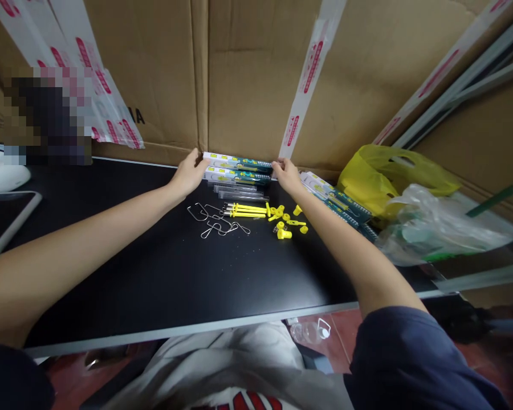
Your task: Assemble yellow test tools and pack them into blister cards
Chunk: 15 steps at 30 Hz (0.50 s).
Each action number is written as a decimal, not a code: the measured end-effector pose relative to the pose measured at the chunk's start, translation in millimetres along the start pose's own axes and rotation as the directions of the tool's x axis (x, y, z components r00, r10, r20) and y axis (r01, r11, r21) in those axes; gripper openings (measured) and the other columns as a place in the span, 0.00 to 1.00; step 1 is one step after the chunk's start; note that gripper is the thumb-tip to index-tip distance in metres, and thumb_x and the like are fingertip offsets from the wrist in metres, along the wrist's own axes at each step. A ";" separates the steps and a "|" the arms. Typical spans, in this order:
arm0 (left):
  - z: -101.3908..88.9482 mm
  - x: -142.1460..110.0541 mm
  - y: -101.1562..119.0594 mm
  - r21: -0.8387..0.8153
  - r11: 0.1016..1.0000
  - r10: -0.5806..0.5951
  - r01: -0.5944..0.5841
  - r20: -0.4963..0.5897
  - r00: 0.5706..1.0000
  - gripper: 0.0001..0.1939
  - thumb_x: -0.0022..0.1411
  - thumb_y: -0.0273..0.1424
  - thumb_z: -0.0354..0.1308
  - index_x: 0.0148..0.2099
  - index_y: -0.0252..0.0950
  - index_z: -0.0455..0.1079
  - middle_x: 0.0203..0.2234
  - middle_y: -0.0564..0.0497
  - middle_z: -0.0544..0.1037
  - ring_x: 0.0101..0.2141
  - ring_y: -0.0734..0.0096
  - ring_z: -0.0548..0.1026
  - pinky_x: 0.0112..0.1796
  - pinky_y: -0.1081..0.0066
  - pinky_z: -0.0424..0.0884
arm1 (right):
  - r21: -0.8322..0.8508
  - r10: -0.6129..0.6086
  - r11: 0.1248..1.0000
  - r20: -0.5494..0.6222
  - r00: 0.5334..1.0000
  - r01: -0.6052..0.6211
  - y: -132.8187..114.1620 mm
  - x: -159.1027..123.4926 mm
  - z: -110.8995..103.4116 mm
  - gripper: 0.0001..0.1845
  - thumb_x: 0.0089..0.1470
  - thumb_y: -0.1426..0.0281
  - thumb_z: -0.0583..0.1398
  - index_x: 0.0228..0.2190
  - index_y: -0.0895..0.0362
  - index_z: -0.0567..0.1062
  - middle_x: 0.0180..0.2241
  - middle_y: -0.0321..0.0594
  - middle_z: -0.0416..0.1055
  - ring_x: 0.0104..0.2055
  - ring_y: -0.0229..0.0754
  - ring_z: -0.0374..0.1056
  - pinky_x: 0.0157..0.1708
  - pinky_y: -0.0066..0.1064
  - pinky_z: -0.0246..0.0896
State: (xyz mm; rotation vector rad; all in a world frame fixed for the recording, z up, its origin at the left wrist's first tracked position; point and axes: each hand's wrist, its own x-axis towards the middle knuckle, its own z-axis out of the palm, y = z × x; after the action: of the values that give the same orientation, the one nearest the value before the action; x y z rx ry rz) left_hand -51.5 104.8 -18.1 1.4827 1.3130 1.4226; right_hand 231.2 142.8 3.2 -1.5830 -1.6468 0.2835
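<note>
Both my arms reach across the black table (154, 273) to its far edge. My left hand (188, 172) grips the left end of a stack of flat printed packs (237, 168), and my right hand (287, 174) grips the right end. The packs lie against the cardboard wall. Just in front of them are clear tubes (241, 194), yellow rods (245, 210), small yellow plastic parts (287, 223) and bent wire clips (216, 221).
More printed packs (340, 200) lie to the right, beside a yellow plastic bag (385, 176) and a clear bag (436, 228). Cardboard boxes (248, 74) with taped seams wall the back. A tablet (6, 216) lies at the left edge. A bottle (310, 329) sits below the table.
</note>
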 end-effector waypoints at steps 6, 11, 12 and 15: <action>-4.3 -97.6 50.3 0.255 0.877 0.319 -0.408 0.327 0.890 0.23 0.66 0.38 0.51 0.60 0.37 0.65 0.60 0.43 0.68 0.60 0.59 0.65 0.62 0.56 0.55 | -0.062 -0.382 0.923 -0.028 0.924 0.380 -27.1 -72.9 -36.0 0.11 0.61 0.65 0.54 0.40 0.55 0.72 0.40 0.43 0.73 0.45 0.46 0.67 0.51 0.43 0.58; -5.1 -130.7 40.5 0.408 0.465 0.501 -0.786 0.610 0.613 0.14 0.66 0.29 0.51 0.50 0.40 0.74 0.51 0.47 0.77 0.54 0.59 0.72 0.63 0.48 0.48 | -0.243 -0.653 0.674 0.247 0.716 0.698 -50.5 -135.3 -28.0 0.08 0.60 0.68 0.57 0.36 0.55 0.75 0.41 0.45 0.73 0.46 0.48 0.64 0.48 0.41 0.58; -5.8 -129.5 34.3 0.411 0.389 0.510 -0.824 0.649 0.564 0.13 0.66 0.27 0.51 0.47 0.39 0.76 0.49 0.47 0.78 0.52 0.60 0.73 0.62 0.48 0.50 | -0.266 -0.688 0.590 0.327 0.648 0.762 -52.4 -142.0 -24.9 0.08 0.60 0.67 0.57 0.35 0.55 0.76 0.41 0.45 0.73 0.45 0.48 0.63 0.50 0.42 0.56; -8.9 -121.6 20.5 0.477 0.312 0.522 -0.822 0.636 0.568 0.12 0.67 0.29 0.52 0.44 0.38 0.77 0.42 0.48 0.80 0.44 0.62 0.76 0.59 0.49 0.58 | -0.300 -0.729 0.476 0.391 0.562 0.827 -52.1 -149.9 -19.8 0.11 0.62 0.66 0.56 0.37 0.56 0.78 0.40 0.44 0.74 0.43 0.47 0.63 0.50 0.41 0.55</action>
State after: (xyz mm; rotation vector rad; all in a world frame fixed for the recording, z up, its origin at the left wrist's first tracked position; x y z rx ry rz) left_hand -42.6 -17.8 -31.0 3.0386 1.0460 0.9016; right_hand 188.4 -10.9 -8.4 -0.9032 -2.5721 -0.4949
